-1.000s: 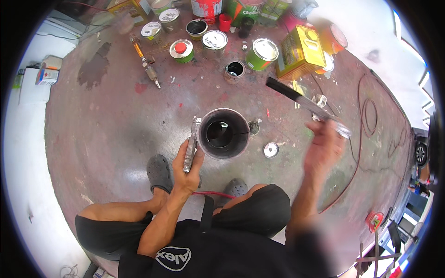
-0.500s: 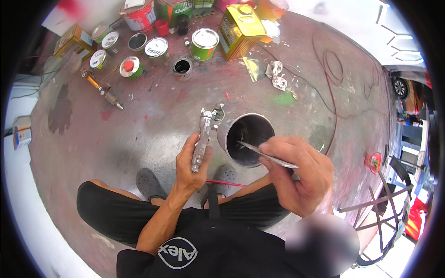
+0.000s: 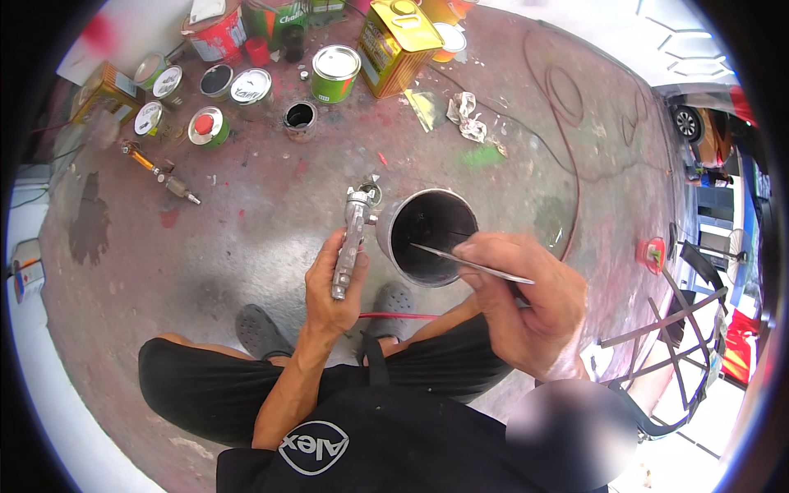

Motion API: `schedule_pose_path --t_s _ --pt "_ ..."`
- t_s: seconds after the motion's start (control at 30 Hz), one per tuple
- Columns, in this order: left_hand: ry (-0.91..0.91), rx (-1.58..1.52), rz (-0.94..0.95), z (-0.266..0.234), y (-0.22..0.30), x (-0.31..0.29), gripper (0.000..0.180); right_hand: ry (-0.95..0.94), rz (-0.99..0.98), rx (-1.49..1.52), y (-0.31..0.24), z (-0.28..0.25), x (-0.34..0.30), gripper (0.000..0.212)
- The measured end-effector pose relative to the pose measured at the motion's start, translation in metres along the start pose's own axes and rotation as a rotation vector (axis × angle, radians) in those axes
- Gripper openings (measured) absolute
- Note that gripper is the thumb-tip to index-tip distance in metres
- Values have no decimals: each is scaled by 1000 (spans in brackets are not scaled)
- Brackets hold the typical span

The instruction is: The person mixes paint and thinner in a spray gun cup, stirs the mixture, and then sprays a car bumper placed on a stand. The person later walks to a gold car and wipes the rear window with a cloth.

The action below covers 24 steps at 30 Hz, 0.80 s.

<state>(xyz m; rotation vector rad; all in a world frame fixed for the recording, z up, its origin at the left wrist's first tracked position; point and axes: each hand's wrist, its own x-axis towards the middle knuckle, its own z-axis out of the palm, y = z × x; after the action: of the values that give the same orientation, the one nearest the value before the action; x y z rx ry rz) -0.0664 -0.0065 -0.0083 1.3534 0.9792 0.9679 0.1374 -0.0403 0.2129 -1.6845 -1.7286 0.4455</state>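
My left hand (image 3: 330,283) is closed around the handle of a silver spray gun (image 3: 352,238). Joined to the gun's right side is a dark, round paint cup (image 3: 393,253), its open mouth facing up. Between the thumb and fingers of my right hand (image 3: 534,304) is pinched a slim, pointed metal strip (image 3: 477,265). The strip's tip reaches over the cup's mouth, and the cup's inside looks dark. I cannot tell whether the tip touches the inner wall.
Paint cans stand at the far left, with a green can (image 3: 335,74) and a yellow rectangular tin (image 3: 396,48) among them. An orange-handled air tool (image 3: 160,174) lies on the floor. Crumpled paper (image 3: 467,117) and a hose (image 3: 569,160) lie farther right. A dark metal stand (image 3: 670,329) is at right.
The whole view has shifted slightly, so the cans and floor appear farther left and up. The metal strip's tip has moved slightly within the cup's mouth. Both grips stay the same.
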Motion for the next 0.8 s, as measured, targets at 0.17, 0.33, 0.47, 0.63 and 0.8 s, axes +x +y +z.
schedule_pose_path --t_s 0.17,0.33,0.47,0.63,0.8 --pt "-18 4 -38 1 -3 -2 44 30 83 -30 -5 2 -1 26" --pt "-31 3 -72 -1 -3 -5 45 31 47 -44 0 2 -4 25" --pt "-24 46 -18 0 -6 -4 46 21 103 13 -8 12 1 24" --pt "-13 57 -42 -1 -3 -6 45 77 67 -27 -2 13 3 23" --pt "8 18 -43 -5 -8 -3 45 13 101 49 1 10 0 26"
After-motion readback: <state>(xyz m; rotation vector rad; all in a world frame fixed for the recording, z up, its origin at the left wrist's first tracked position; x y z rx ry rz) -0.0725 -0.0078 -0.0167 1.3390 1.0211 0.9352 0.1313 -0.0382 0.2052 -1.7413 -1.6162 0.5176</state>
